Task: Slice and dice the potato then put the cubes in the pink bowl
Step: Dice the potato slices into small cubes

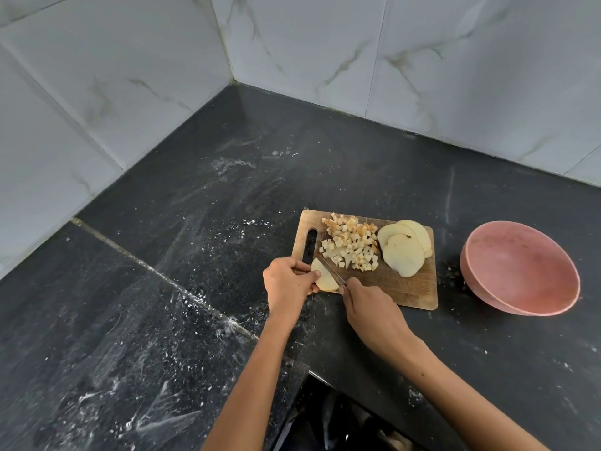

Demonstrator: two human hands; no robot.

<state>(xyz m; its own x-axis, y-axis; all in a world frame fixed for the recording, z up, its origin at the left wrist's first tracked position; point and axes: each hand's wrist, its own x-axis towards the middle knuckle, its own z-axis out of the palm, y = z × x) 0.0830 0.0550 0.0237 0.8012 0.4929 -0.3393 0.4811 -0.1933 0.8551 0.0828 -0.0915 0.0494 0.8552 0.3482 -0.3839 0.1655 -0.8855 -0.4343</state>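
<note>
My left hand (287, 281) pins a potato slice (325, 279) flat at the near left corner of the wooden cutting board (403, 288), fingers curled over the slice's left edge and the thumb lying on top of it, so it cannot skate while I cut. My right hand (370, 309) is wrapped round the handle of the knife (331, 271), which is hidden in my grip; only the thin blade shows, running up and left across the slice just beside my left thumb. I judge I am cutting this slice into strips, with the cross cuts yet to come. The fingers of my left hand sit on the far side of the slice from the blade's working edge, close enough that I need to keep them tucked. The diced cubes (351, 247) lie heaped in the middle of the board, just beyond the blade tip and well clear of both hands. To their right the uncut slices (405, 250) overlap in a small fan, parked within reach but out of the cutting lane. The pink bowl (520, 271) stands on the dark counter (162, 288) right of the board, apart from it, with no cubes that I can see inside; it waits on my knife side, so I can sweep the pile across later.
</note>
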